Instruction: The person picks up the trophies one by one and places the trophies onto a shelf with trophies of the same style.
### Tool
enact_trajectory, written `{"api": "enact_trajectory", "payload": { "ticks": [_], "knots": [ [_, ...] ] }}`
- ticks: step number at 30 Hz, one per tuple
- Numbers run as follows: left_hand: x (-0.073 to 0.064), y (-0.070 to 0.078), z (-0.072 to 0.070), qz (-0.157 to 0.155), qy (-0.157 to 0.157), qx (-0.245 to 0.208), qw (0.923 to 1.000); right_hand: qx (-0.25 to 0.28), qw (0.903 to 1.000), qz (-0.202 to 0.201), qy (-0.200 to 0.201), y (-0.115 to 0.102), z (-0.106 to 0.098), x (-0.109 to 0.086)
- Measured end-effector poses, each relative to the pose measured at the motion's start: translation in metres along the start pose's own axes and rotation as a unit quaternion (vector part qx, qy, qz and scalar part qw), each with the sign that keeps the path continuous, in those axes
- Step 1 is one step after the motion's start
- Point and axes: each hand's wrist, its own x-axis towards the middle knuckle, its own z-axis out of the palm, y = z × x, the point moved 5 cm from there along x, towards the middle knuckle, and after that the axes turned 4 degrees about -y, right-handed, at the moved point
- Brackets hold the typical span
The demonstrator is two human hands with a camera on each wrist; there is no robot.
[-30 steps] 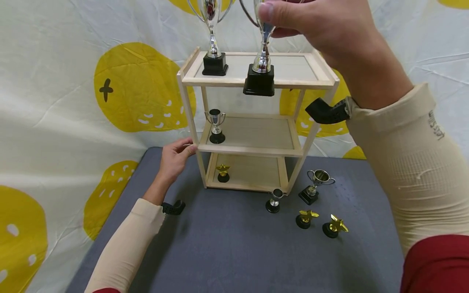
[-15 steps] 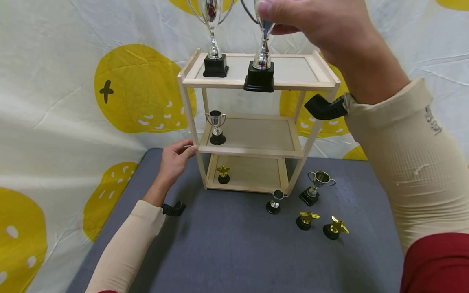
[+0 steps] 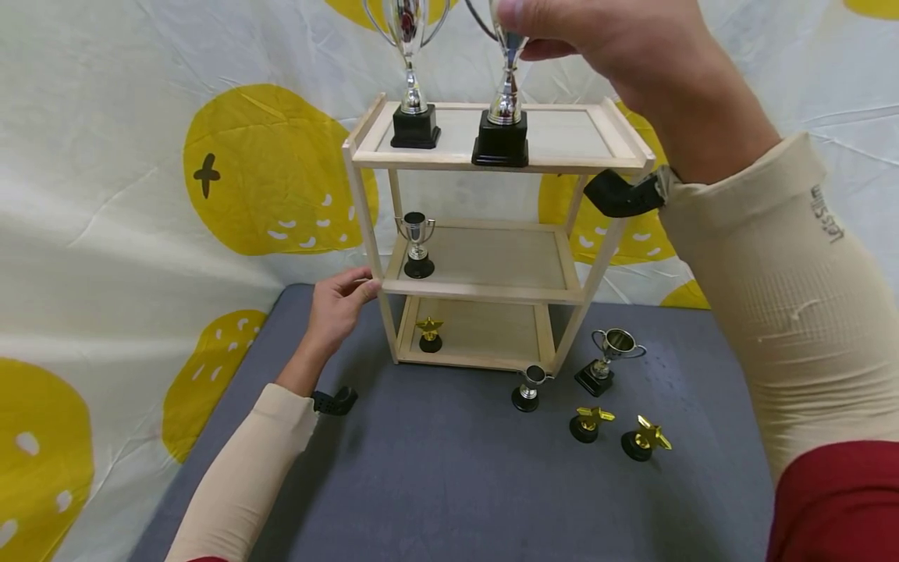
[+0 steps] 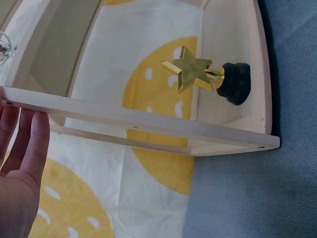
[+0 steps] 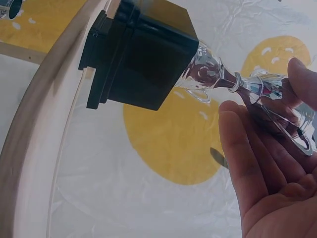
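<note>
My right hand (image 3: 625, 62) grips a silver trophy cup (image 3: 507, 101) by its bowl, its upper part out of the head view. The trophy's black square base (image 5: 143, 54) is upright at the front rim of the wooden shelf's (image 3: 576, 165) top tier; whether they touch I cannot tell. A similar tall silver trophy (image 3: 414, 125) stands on that tier's left. My left hand (image 3: 337, 304) holds the shelf's left front post (image 4: 133, 119) at middle-tier height, its fingertips against the wood. A smaller silver cup (image 3: 417, 246) stands on the middle tier, a gold star trophy (image 4: 195, 72) on the bottom one.
On the grey table (image 3: 435, 468), right of the shelf, stand a small silver cup (image 3: 530, 386), a larger two-handled cup (image 3: 611, 355) and two gold star trophies, one nearer (image 3: 644, 439) and one farther left (image 3: 590, 423). A patterned cloth (image 3: 126, 156) hangs behind.
The right hand and its trophy have risen slightly, bringing the base from below the top tier's front edge up to about its level. The left hand stays at the post.
</note>
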Motion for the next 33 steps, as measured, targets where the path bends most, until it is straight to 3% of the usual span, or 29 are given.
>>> {"api": "enact_trajectory", "payload": {
  "ticks": [19,33],
  "knots": [
    [0.000,-0.002,0.001,0.002,-0.001,0.010,0.9999,0.021,0.9997,0.008,-0.007,0.001,-0.001,0.013],
    [-0.001,-0.002,-0.002,0.002,0.002,0.012,0.9999,0.006,0.9989,0.046,-0.002,0.006,-0.001,0.019]
  ]
}}
